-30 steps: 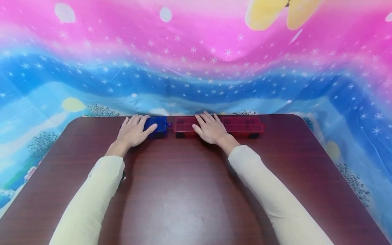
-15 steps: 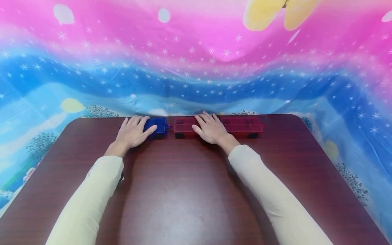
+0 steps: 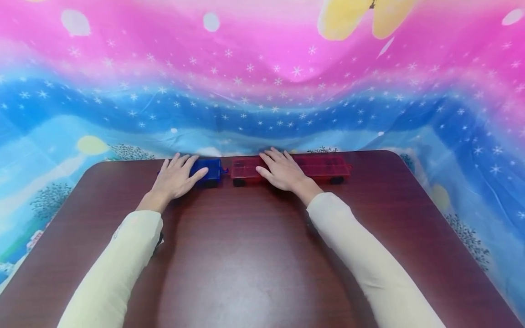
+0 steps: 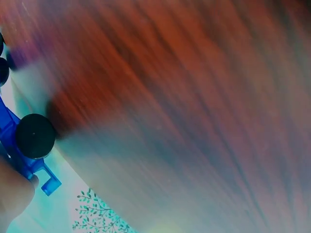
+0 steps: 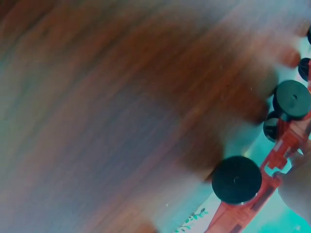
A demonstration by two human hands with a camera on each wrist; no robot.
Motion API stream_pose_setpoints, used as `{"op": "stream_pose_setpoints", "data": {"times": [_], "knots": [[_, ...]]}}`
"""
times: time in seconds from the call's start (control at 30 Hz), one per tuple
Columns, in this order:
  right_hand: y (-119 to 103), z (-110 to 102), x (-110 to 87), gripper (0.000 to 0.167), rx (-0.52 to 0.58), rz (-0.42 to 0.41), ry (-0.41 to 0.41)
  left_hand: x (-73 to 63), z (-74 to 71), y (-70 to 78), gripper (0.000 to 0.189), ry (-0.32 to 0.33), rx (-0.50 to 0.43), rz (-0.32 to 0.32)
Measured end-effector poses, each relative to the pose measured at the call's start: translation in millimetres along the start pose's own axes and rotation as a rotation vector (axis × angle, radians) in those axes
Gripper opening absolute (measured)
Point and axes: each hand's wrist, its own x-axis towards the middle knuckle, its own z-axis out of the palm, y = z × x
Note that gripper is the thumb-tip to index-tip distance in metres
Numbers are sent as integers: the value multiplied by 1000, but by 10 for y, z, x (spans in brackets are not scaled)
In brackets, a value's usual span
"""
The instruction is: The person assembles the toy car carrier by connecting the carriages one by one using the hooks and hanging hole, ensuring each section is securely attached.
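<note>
A blue toy train wagon [image 3: 213,171] with black wheels stands at the table's far edge. My left hand [image 3: 174,177] lies over its left part, fingers and thumb spread. In the left wrist view a hook [image 4: 51,185] sticks out at one end of the blue wagon, beside a black wheel [image 4: 35,136]. To the right stands a red toy wagon [image 3: 244,168], with another red wagon [image 3: 326,166] in line with it. Across their middle rests my right hand [image 3: 283,172], fingers spread, hiding the joint in the head view. The right wrist view shows red couplings [image 5: 278,167] between black wheels.
The dark brown wooden table [image 3: 229,246] has rounded far corners. Right behind the wagons hangs a pink and blue cloth [image 3: 246,100] with snowflakes and trees, which also closes off both sides. A small gap shows between the blue wagon and the nearer red one.
The head view has shifted slightly, so the cloth's pattern appears a little further left. Both hands keep the same pose over the wagons.
</note>
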Motion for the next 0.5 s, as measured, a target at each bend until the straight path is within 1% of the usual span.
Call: {"op": "stream_pose_setpoints", "data": {"times": [0.2, 0.33, 0.5], "knots": [[25, -94, -58, 67, 5, -11, 47, 15, -22, 94, 91, 13, 21, 5], [69, -127, -97, 69, -1, 3, 61, 27, -16, 180, 91, 16, 38, 13], [131, -175, -168, 68, 5, 31, 92, 17, -29, 289, 90, 50, 30, 8]]}}
